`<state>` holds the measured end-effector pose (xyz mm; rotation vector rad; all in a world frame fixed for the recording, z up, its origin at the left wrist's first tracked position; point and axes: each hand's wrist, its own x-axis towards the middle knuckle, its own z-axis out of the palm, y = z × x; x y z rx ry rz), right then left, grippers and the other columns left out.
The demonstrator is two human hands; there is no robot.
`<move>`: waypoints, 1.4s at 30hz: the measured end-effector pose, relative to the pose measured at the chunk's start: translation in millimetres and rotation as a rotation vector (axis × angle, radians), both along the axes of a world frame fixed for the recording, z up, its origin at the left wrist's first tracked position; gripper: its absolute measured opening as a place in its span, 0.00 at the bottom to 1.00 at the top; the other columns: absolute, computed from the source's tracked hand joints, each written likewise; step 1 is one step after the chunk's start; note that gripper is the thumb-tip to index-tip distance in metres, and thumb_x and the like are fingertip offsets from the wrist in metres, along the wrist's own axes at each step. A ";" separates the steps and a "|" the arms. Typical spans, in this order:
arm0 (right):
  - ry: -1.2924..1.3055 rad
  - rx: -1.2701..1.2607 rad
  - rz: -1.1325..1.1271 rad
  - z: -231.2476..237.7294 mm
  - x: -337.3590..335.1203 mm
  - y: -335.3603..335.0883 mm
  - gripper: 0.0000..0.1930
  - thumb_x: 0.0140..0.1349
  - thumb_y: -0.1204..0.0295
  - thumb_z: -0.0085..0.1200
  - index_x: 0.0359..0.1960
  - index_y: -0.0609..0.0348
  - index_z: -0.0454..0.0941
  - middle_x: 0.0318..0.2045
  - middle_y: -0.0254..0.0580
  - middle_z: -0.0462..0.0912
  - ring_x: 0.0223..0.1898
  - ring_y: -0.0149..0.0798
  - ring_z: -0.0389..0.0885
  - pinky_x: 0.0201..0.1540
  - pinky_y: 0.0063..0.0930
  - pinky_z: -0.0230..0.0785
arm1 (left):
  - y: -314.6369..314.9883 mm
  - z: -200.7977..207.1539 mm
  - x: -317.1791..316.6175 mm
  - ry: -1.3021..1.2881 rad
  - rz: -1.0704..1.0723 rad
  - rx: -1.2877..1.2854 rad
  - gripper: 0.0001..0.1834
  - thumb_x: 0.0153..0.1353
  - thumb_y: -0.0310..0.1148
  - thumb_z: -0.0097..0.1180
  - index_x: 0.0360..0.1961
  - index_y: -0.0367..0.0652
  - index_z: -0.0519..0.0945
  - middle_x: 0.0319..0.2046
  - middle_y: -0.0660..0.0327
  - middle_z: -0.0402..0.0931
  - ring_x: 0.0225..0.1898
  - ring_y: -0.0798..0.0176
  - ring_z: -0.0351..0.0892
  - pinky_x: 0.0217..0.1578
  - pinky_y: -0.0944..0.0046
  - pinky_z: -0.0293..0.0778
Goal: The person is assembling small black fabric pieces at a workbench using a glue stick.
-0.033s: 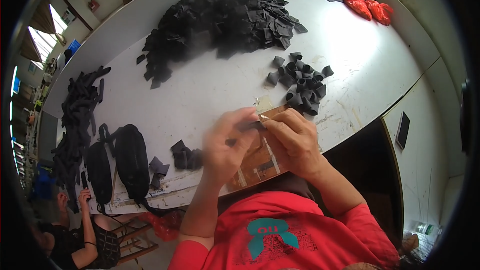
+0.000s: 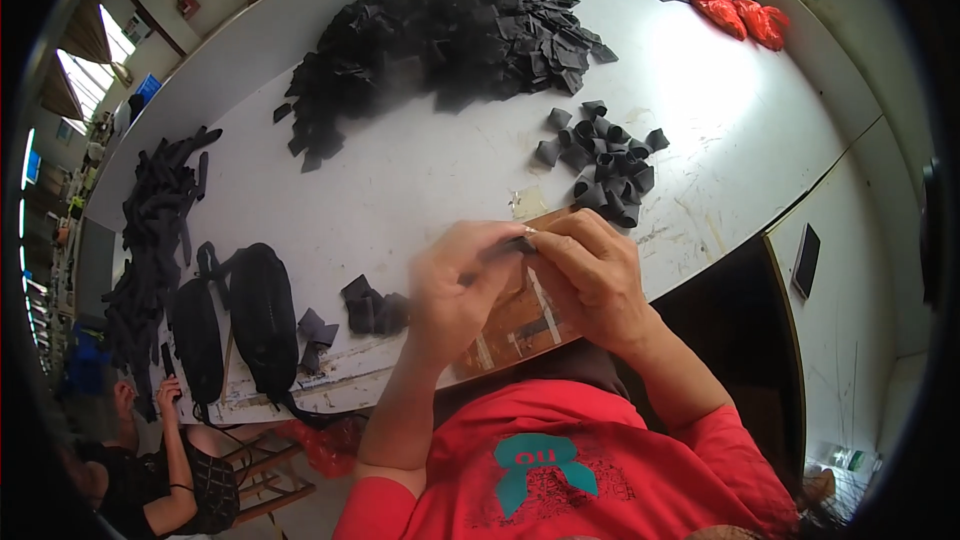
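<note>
Both hands, the left hand [image 2: 455, 290] and the right hand [image 2: 590, 275], pinch together one small black fabric piece [image 2: 522, 243] above the table edge [image 2: 400, 365]. If the fingertips loosen, the piece could slip and unfold, I think.

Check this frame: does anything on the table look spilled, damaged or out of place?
Nothing stands out. The black fabric pieces lie heaped, the folded ones sit grouped, and both hands meet over a small dark piece.
</note>
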<state>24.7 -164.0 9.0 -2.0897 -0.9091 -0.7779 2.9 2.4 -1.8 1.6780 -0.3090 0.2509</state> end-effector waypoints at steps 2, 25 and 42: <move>0.115 -0.024 -0.028 2.3 -2.3 -1.2 0.15 0.48 0.73 0.63 0.38 0.59 0.76 0.27 0.39 0.74 0.28 0.40 0.76 0.24 0.32 0.69 | 1.2 2.5 4.0 -0.086 0.024 0.066 0.09 0.57 0.21 0.56 0.39 0.38 0.79 0.33 0.58 0.80 0.33 0.69 0.78 0.34 0.70 0.73; 0.962 0.447 -0.445 -124.4 61.1 -52.3 0.10 0.61 0.71 0.54 0.33 0.69 0.78 0.20 0.34 0.76 0.20 0.24 0.70 0.22 0.20 0.62 | -2.8 -132.4 -0.3 0.263 0.529 0.852 0.16 0.53 0.39 0.59 0.29 0.37 0.70 0.23 0.50 0.73 0.28 0.46 0.76 0.29 0.50 0.72; 0.520 0.309 -0.004 -65.1 -49.5 25.3 0.04 0.54 0.80 0.59 0.31 0.64 0.77 0.23 0.40 0.74 0.21 0.32 0.75 0.24 0.23 0.65 | -5.5 -57.0 -53.8 0.442 0.157 -0.317 0.03 0.57 0.20 0.58 0.33 0.34 0.78 0.27 0.64 0.79 0.28 0.76 0.76 0.29 0.75 0.72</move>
